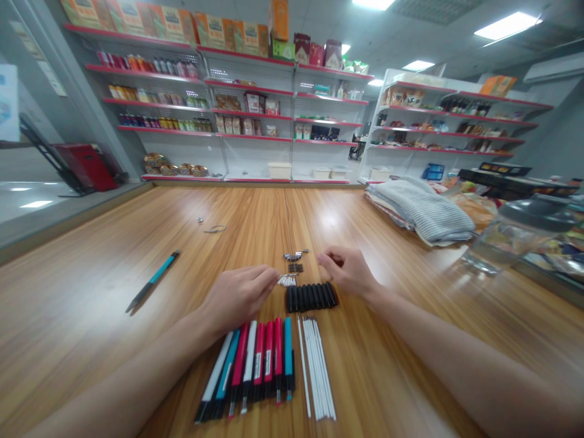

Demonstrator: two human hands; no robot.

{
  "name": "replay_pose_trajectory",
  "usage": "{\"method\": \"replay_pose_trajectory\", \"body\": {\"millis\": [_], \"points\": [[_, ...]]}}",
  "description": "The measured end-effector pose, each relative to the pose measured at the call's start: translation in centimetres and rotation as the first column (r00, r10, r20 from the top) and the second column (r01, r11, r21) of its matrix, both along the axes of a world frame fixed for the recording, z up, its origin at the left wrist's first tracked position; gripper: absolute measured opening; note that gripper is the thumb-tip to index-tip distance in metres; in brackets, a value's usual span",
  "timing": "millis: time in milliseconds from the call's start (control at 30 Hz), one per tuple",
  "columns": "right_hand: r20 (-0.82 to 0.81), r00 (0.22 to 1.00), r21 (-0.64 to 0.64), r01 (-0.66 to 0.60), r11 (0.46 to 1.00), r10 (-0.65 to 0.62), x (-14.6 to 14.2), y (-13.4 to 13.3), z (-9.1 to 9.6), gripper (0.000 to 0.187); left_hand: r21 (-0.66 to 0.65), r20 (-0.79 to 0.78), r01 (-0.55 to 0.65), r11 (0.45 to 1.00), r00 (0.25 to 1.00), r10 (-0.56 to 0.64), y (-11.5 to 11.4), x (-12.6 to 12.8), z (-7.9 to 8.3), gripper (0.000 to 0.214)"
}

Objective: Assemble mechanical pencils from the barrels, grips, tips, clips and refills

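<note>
My left hand (241, 296) is closed, its fingertips pinched beside a small cluster of white pieces (287, 281); what they hold is too small to make out. Fingers curled together, my right hand (350, 271) hovers right of the small metal parts (295, 256); anything in its pinch is hidden. Between the hands lie small dark springs (295, 267) and a row of black pen grips (311, 297). Nearer me, several pen barrels (259, 359) in red, white and blue lie side by side, with thin white refills (318, 371) to their right.
A blue and black pen (154, 281) lies alone at left. Farther back are a thin looped piece (215, 229) and a tiny metal bit (199, 219). Folded striped cloth (417, 210) and a clear water bottle (502, 237) stand at right. Stocked shelves (249, 114) line the far side.
</note>
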State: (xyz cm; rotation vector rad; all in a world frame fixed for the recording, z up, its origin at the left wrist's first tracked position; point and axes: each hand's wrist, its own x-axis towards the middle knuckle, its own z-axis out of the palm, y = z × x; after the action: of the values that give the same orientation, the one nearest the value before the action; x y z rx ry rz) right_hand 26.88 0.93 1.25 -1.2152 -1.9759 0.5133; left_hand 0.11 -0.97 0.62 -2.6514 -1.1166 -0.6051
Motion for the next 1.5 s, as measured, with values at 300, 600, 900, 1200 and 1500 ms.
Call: {"method": "replay_pose_trajectory", "body": {"millis": [300, 600, 900, 1200, 1500], "points": [[0.1, 0.943, -0.672, -0.17, 0.721, 0.316, 4.7, 2.3, 1.3, 0.041, -0.033, 0.007, -0.03, 0.999, 1.0, 0.03, 0.2, -0.1, -0.1, 0.022], [0.001, 0.94, -0.713, -0.239, 0.659, 0.342, 4.7, 2.3, 1.5, 0.035, -0.05, -0.015, -0.052, 0.997, 0.999, 0.051, 0.3, -0.2, -0.2, 0.021], [-0.33, 0.936, -0.527, -0.288, 0.8, 0.119, 4.4, 2.2, 0.0, 0.018, -0.066, -0.005, -0.02, 0.998, 1.0, 0.02, 0.2, -0.2, -0.2, 0.021], [-0.3, 0.942, 0.057, -0.138, 0.989, 0.149, -0.9, -1.4, -0.4, 0.012, -0.074, -0.01, -0.006, 0.997, 1.0, 0.005, 0.1, 0.1, 0.1, 0.024], [-0.124, 0.981, 0.21, -0.123, 0.97, 0.151, -0.7, -1.6, -0.7, 0.01, -0.071, -0.012, -0.006, 0.997, 1.0, 0.006, 0.2, 0.1, 0.1, 0.023]]}}
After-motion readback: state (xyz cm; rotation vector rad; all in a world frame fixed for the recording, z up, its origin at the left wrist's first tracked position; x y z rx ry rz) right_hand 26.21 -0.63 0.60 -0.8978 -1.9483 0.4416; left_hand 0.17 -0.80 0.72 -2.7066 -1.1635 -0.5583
